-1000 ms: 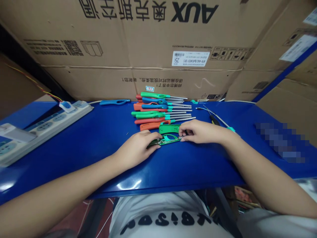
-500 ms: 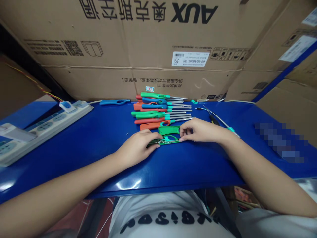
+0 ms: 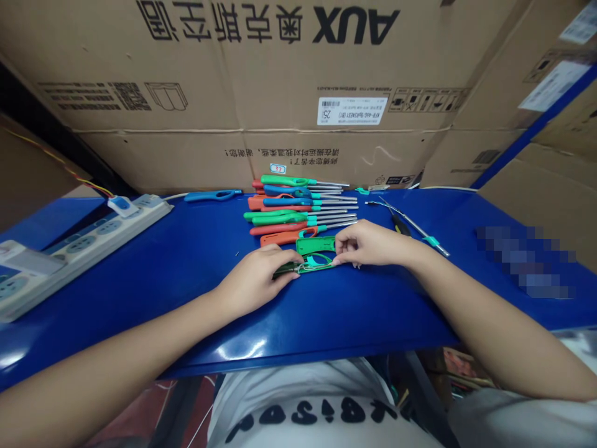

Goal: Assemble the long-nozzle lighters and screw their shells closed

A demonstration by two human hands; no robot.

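Note:
An opened green lighter casing [image 3: 319,269] lies on the blue table, with thin wires and a turquoise trigger [image 3: 310,262] showing inside. My left hand [image 3: 254,274] grips the casing's left end between thumb and fingers. At its right end, my right hand [image 3: 366,244] is closed in a pinch; what its fingertips hold is too small to make out. Just behind lies a second green casing half [image 3: 313,244], its right end partly covered by my right hand. Several long-nosed lighters [image 3: 284,218] in red, orange, green and blue are stacked farther back.
A power strip [image 3: 88,249] runs along the left side. A blue casing piece [image 3: 212,195] lies at the back. On the right are a screwdriver [image 3: 400,225] and a metal lighter tube [image 3: 415,228] with a wire. A cardboard wall [image 3: 280,81] stands behind.
My right fingers have shifted slightly at the casing's right end. My left hand keeps its grip. The whole view has moved a little.

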